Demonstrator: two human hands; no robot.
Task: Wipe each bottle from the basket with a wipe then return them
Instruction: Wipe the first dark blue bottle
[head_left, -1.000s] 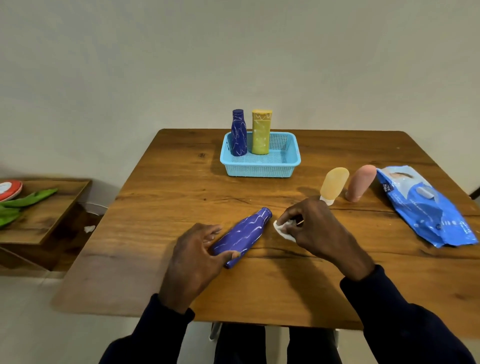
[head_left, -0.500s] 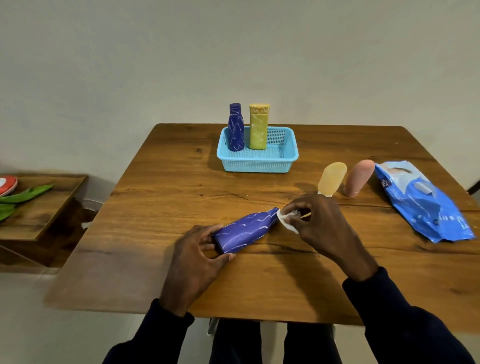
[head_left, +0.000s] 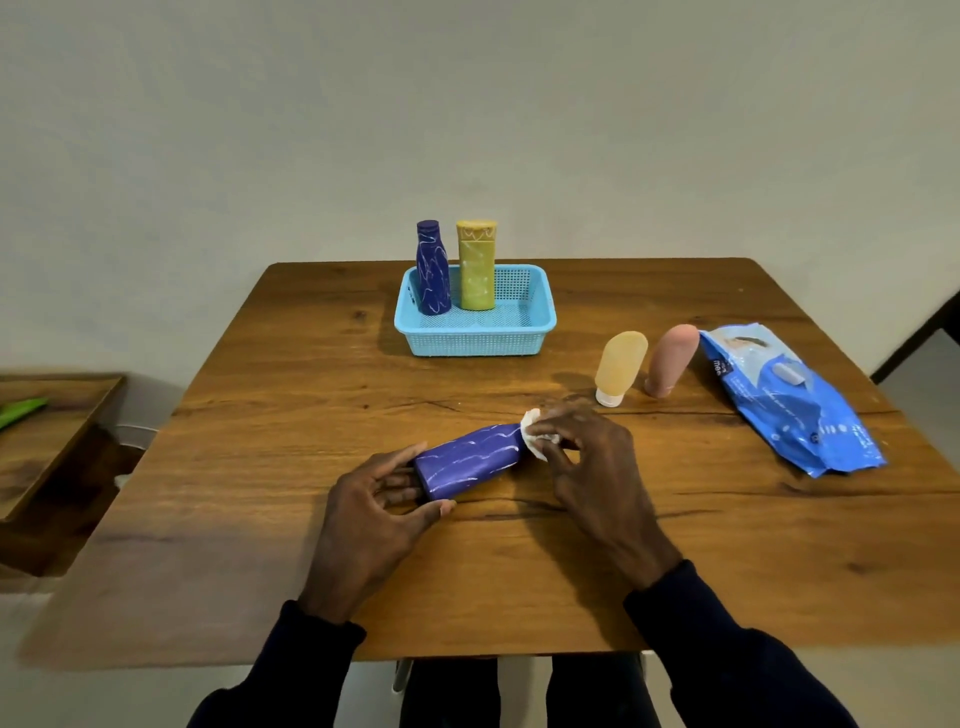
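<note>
The marbled blue bottle lies on its side on the table, well in front of the basket, its base gripped between thumb and fingers of the left hand, its neck covered by a white wipe pinched in the right hand.

- Soft, even room light, neither harsh nor dim.
- The basket and the yellow tube throw faint shadows to their left on my desk, so the light comes from the right.
- A pale sheen washes the desk's near left corner.
- Small glints show on the wipes pack.
- The wide lens splays the desk's edges, and my sleeves look soft.
</note>
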